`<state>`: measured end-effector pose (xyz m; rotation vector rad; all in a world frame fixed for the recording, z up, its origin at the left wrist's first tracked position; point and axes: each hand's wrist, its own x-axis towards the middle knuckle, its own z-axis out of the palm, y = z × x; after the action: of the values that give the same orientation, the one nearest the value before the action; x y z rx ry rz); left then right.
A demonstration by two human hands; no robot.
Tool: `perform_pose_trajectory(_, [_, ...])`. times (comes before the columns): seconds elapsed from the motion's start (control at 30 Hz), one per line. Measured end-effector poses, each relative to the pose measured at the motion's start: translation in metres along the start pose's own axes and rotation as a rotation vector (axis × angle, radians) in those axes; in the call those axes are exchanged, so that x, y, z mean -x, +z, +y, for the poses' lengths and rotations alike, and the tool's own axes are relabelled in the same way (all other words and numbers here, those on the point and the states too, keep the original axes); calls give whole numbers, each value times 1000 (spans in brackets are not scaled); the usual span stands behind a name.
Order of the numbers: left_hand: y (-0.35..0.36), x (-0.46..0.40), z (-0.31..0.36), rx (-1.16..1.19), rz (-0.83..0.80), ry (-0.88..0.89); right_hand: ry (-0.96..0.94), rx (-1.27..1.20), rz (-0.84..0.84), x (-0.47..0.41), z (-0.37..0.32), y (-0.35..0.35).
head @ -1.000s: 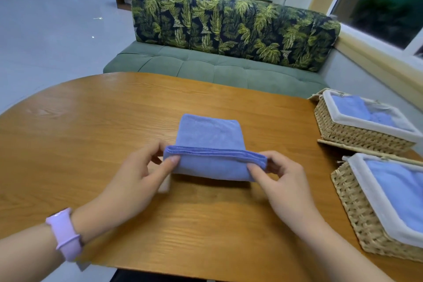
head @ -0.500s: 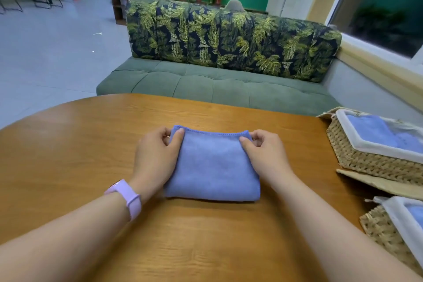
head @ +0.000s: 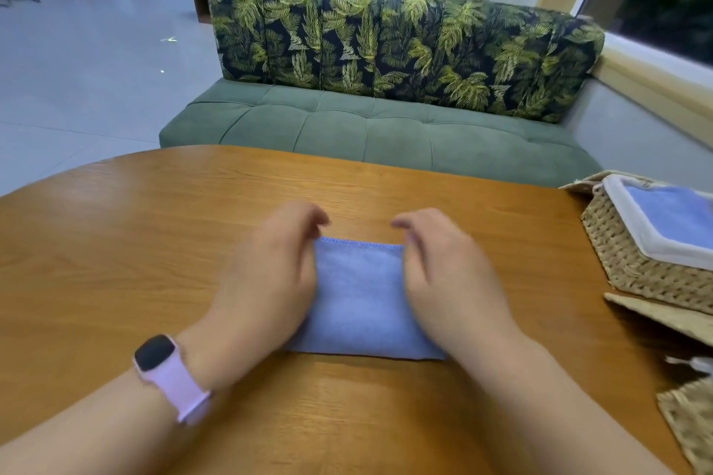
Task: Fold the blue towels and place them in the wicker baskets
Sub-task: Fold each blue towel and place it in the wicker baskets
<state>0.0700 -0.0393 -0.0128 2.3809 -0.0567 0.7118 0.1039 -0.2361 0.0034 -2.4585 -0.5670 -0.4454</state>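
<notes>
Folded blue terry towel (head: 360,301) lies flat on our round wooden table (head: 115,243), its stitched edge away from us. Our left hand (head: 266,281) rests along the towel's left side, and our right hand (head: 443,274) along its right; both are blurred, fingers loosely curved over the far corners, and we cannot tell whether they pinch the cloth. A pink wristwatch (head: 166,374) sits on the left wrist. Right of the towel, well apart, stands a white-lined wicker basket (head: 636,266) holding blue towels; another wicker basket's corner (head: 690,420) shows nearer us.
</notes>
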Motion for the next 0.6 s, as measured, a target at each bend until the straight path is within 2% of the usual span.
perform_pose_trajectory(0.07, [12,15,8,-80,-242,166,-91,57,-207,11,-10,19])
perform_pose_trajectory(0.13, [27,31,2,-196,-379,250,-87,115,-350,23,-8,37])
perform_pose_trajectory(0.27, [29,44,-8,-387,-413,183,-57,240,-412,36,4,40])
perform_pose_trajectory(0.47, [20,43,-19,-284,-431,-47,50,230,-446,37,24,29])
perform_pose_trajectory(0.6, [19,44,-19,-317,-435,-80,73,210,-445,37,30,28])
